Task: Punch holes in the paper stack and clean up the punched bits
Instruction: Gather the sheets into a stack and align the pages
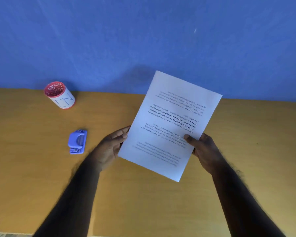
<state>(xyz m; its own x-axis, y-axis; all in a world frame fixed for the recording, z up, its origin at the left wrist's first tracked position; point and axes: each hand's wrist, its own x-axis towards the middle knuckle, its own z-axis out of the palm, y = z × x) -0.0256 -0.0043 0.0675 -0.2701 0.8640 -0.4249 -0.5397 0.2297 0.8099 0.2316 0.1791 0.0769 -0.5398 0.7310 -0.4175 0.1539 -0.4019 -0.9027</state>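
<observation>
A white paper stack point(171, 117) with printed text, upside down to me, is held tilted above the table, right of centre. My left hand point(111, 147) grips its left edge, fingers behind the sheets. My right hand point(203, 149) grips its right edge with the thumb on top of the page. A small purple hole punch point(77, 141) lies on the table to the left of my left hand, apart from it.
An orange-brown wooden table point(32, 159) runs up to a blue wall point(143, 40). At the back left near the wall stands a red and white cylindrical cup point(60, 95) with a paper label.
</observation>
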